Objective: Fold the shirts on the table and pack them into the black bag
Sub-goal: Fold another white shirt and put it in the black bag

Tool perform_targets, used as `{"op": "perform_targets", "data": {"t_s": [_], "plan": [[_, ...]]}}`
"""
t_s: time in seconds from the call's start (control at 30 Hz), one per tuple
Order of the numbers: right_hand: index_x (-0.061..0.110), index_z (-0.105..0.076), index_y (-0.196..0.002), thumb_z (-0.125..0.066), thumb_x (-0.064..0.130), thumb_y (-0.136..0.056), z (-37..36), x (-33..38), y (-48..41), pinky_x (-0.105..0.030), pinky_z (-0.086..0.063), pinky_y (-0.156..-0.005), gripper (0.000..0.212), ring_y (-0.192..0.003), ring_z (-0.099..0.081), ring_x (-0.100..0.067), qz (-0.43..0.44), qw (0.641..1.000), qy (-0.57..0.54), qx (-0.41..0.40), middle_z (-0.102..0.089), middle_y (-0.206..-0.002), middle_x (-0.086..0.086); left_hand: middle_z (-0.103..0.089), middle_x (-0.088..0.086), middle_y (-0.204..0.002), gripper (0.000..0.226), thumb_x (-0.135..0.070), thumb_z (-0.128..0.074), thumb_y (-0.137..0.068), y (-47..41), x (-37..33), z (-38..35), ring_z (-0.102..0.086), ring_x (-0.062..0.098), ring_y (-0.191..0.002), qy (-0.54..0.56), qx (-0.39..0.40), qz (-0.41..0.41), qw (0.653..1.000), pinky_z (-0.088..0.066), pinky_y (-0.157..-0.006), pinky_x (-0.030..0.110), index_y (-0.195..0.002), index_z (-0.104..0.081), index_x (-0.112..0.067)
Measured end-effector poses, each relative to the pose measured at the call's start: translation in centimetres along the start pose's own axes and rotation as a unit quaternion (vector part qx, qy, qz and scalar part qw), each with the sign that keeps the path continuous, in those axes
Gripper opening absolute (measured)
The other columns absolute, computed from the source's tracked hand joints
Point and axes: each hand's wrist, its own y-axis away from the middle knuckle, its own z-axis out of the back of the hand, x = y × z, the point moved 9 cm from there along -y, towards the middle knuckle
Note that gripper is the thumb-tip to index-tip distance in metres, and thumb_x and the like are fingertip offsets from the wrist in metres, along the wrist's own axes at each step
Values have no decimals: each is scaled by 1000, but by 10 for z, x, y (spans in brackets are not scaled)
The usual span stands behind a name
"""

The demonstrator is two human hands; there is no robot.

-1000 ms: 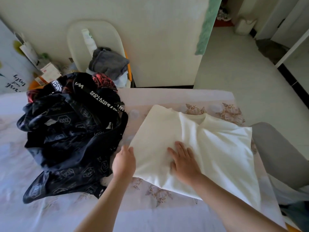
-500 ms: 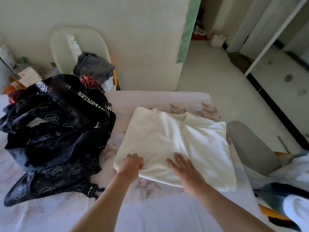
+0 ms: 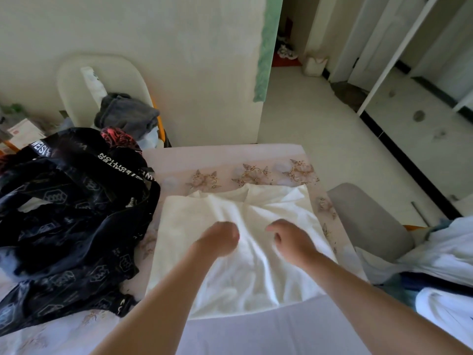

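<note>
White shirt (image 3: 230,285) lay partly folded and creased on the right half of the table (image 3: 230,157), its near hem close to the near edge and its collar end towards the far edge. Left hand (image 3: 220,239) was over the shirt's middle, fingers curled in. Right hand (image 3: 291,242) was beside it, fingers bent downward, thumb out. Both were blurred; could not tell whether either pinched fabric. Black bag (image 3: 76,226), printed, with lettered straps, slumped open on the left half, just beside the shirt's left edge. Pale garments (image 3: 448,252) were heaped off the right edge, near a grey chair (image 3: 366,221). Beyond the far-left corner, a grey garment (image 3: 125,115) lay on a white chair (image 3: 76,83).
</note>
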Motion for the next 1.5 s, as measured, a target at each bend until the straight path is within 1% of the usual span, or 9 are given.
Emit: {"op": "perform_targets", "data": {"t_s": [0.13, 0.3, 0.53, 0.73, 0.97, 1.07, 1.2, 1.37, 1.5], "plan": [[18, -61, -128, -51, 8, -95, 57, -56, -35, -32, -46, -85, 36, -114, -61, -26, -80, 989, -36, -120, -53, -134, -2, -60, 0, -120, 37, -9, -46, -92, -31, -45, 39, -54, 21, -115, 70, -164, -92, 980, -45, -92, 32, -124, -60, -23], [30, -11, -158, -44, 15, -101, 63, -87, -83, -43, -47, -91, 68, -120, -56, -37, -112, 991, -16, -66, -17, -162, -9, -11, 7, -162, 71, -14, -45, -98, -86, -34, 10, -8, 26, -150, -122, -110, -47, 985, -7, -122, 38, -157, -7, -24], [21, -55, -129, -58, 15, -91, 33, -101, -121, -37, -43, -83, 38, -102, -63, -28, -69, 960, 263, 62, -55, -128, -8, -64, -4, -83, 26, -3, -75, -68, -78, -15, 36, -62, 23, -81, -19, -280, -159, 947, -53, -72, 35, -87, -69, -20], [15, -68, -82, -72, 13, -58, 57, -103, -104, -42, -43, -75, 24, -84, -54, -33, -7, 968, 199, -155, -55, -94, -10, -59, -5, -84, 39, -50, -40, -84, -77, -9, 12, -59, 21, -83, -49, -190, -112, 974, -53, -70, 34, -75, -66, -23], [19, -69, -81, -65, 16, -80, 74, -118, -102, -33, -37, -58, 5, -64, -58, -31, 39, 964, 184, -189, -59, -76, -3, -66, -1, -98, 38, -55, -48, -90, -104, -17, 11, -61, 23, -97, -121, 8, 23, 992, -41, -76, 32, -103, -56, -20], [18, -74, -81, -66, 20, -84, 90, -133, -110, -33, -44, -57, 9, -66, -61, -33, -42, 970, 118, -209, -60, -84, -8, -68, -2, -93, 26, -42, -49, -91, -110, -27, 32, -58, 22, -96, -162, -51, -8, 985, -36, -88, 34, -93, -68, -24], [11, -70, -104, -64, 23, -93, 92, -150, -118, -40, -48, -70, 17, -88, -62, -40, -171, 968, 48, -176, -56, -107, -17, -65, 2, -89, 8, -25, -68, -85, -101, -27, 83, -56, 30, -91, -81, -369, 16, 926, -35, -88, 42, -91, -70, -21], [12, -44, -137, -68, 21, -83, 70, -136, -104, -48, -46, -85, 60, -108, -53, -43, -173, 960, 62, -209, -48, -129, -22, -61, 1, -105, 29, -9, -71, -76, -89, -36, 57, -51, 28, -98, -25, -408, -22, 912, -36, -85, 39, -103, -64, -20], [19, -49, -143, -56, 28, -91, 32, -89, -81, -49, -40, -98, 54, -129, -43, -37, 72, 971, 144, -176, -39, -150, -19, -51, 3, -139, 35, -35, -48, -92, -91, -53, -9, -49, 32, -126, -90, -264, -164, 946, -37, -103, 48, -124, -58, -27]]}}
